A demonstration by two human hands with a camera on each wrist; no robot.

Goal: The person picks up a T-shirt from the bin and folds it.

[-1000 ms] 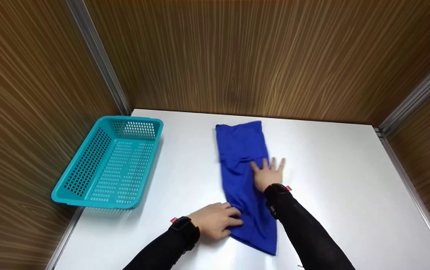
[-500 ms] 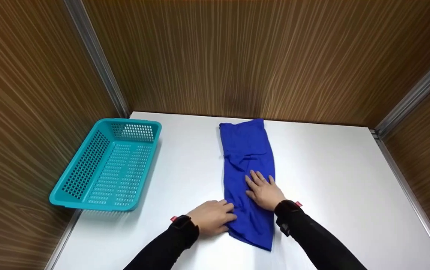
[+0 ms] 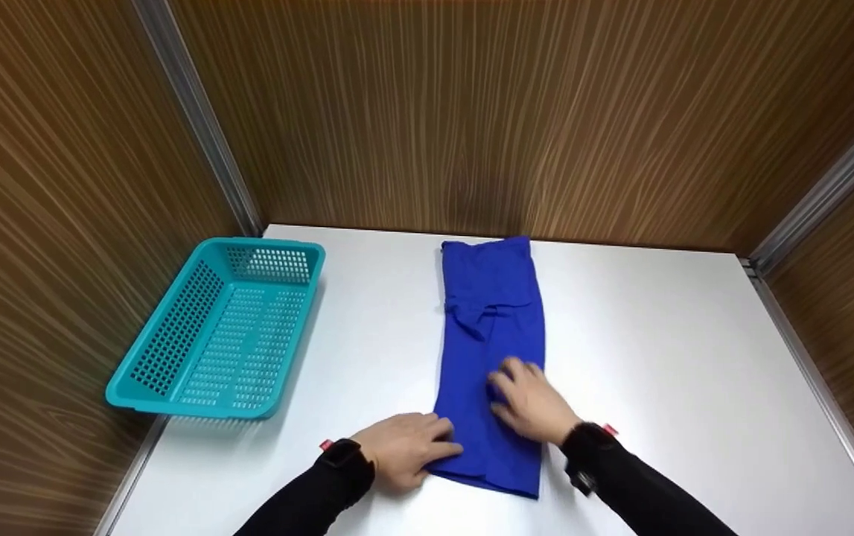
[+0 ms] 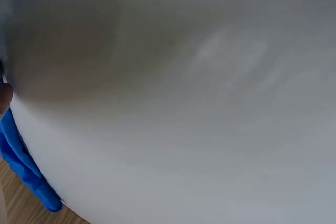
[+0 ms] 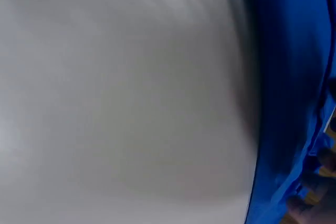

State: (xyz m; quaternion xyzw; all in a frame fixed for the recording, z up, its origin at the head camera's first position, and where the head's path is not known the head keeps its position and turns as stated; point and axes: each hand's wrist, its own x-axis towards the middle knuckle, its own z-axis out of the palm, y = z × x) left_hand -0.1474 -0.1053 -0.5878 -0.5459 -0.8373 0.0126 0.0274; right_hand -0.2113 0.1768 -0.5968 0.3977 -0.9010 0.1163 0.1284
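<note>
A blue folded garment (image 3: 490, 279) lies as a long strip on the white table, running from near the back wall towards the person. Partway down, a cross fold and a small twisted flap show. My left hand (image 3: 406, 450) pinches its near left edge, thumb below the curled fingers. On the right half of the strip, my right hand (image 3: 534, 403) rests with loosely bent, spread fingers. The right wrist view shows those fingers (image 5: 311, 211) beside a seam-like line of the blue fabric (image 5: 289, 77). Only a fingertip and a bit of fabric (image 4: 23, 166) appear in the left wrist view.
A teal perforated plastic basket (image 3: 248, 350) stands at the left of the white table (image 3: 657, 357), against the side panel. Wood-grain walls (image 3: 456, 112) enclose the table at the back and both sides.
My right hand has come down the garment towards the person, its fingers now more bent. My left hand has shifted slightly left with the near corner, and the lower part lies wider and smoother.
</note>
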